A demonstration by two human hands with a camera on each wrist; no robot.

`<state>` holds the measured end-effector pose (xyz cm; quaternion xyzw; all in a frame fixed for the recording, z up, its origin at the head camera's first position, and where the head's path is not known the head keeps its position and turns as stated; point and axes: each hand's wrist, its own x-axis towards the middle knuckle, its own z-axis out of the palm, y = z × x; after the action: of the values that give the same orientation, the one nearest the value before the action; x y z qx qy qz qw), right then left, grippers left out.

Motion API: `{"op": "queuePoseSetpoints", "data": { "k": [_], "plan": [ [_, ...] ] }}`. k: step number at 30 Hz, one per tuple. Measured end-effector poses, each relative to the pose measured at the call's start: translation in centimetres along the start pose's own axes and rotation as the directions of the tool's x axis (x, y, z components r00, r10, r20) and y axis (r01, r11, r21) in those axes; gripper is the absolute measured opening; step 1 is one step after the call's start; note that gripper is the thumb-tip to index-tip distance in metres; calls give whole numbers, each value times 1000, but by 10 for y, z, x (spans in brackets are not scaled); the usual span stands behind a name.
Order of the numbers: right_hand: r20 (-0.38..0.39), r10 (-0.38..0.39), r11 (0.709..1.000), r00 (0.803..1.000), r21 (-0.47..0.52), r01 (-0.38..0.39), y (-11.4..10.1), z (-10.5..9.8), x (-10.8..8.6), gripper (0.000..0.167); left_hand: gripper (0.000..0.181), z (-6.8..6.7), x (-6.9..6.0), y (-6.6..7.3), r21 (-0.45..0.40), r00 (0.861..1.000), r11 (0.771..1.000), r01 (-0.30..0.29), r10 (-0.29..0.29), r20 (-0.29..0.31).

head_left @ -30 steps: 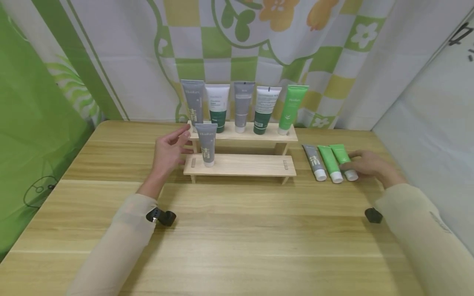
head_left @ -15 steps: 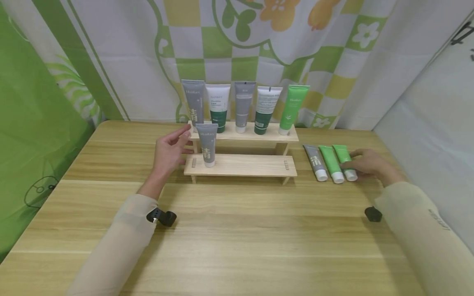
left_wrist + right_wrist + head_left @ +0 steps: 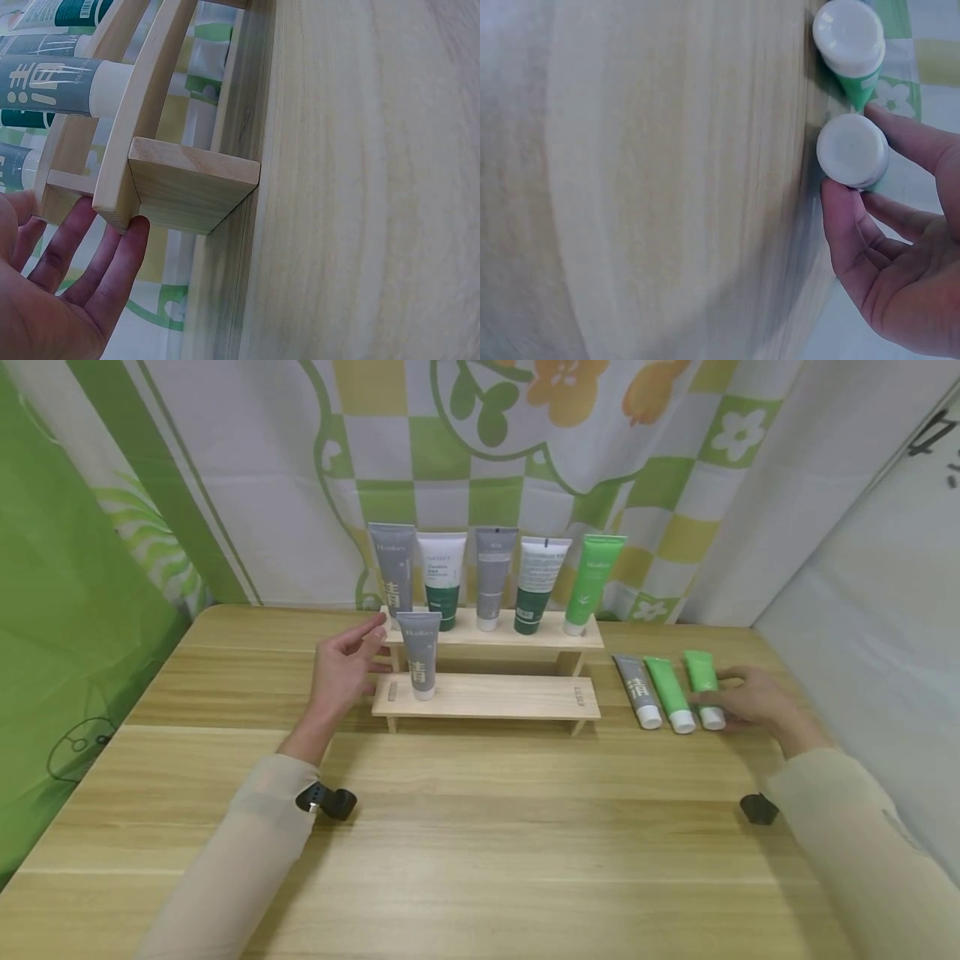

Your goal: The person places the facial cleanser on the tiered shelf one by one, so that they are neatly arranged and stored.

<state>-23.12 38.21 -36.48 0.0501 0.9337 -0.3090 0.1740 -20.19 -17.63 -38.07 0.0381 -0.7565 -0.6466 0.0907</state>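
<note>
My right hand [image 3: 756, 703] pinches the rightmost green squeeze tube [image 3: 701, 672] between thumb and fingers as it lies on the table. In the right wrist view the white cap [image 3: 852, 150] of that tube faces the camera. To its left lie a second green tube [image 3: 666, 683] and a grey tube [image 3: 634, 683]. My left hand [image 3: 341, 670] touches the left end of the two-tier wooden stand [image 3: 502, 695] with extended fingers, seen also in the left wrist view. A grey tube [image 3: 422, 652] stands cap down on the lower tier's left.
Along the upper tier stand several tubes, among them a white-and-green tube [image 3: 441, 572] and a bright green tube [image 3: 595, 578]. A patterned curtain [image 3: 525, 435] hangs behind the wooden table [image 3: 525, 843]. A white wall [image 3: 885, 568] rises at the right.
The rightmost green tube has shifted slightly right, away from the middle green one, and its top has straightened, with my right hand on it. My left hand stays in place.
</note>
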Motion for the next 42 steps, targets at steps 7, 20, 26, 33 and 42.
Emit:
{"op": "queuePoseSetpoints", "data": {
  "k": [7,20,26,33,42],
  "plan": [
    [-115,-34,996,993,79,44,-3,7,-10,94,43,-1,-1,0,-6,1000,1000,12,-12,-1],
    [-339,-96,968,936,186,167,-36,31,-33,87,42,-3,0,-1,-17,1000,1000,9,-9,2],
    [-402,-156,930,902,247,271,-60,48,-44,82,41,-3,0,0,-23,1000,1000,7,-7,3],
    [-389,-224,880,894,314,357,-97,69,-56,78,43,-3,0,-1,-23,1000,1000,7,-7,-1],
    [-402,-280,830,872,355,430,-140,100,-64,75,42,-2,0,-2,-18,1000,1000,-9,9,15]
  ]
}}
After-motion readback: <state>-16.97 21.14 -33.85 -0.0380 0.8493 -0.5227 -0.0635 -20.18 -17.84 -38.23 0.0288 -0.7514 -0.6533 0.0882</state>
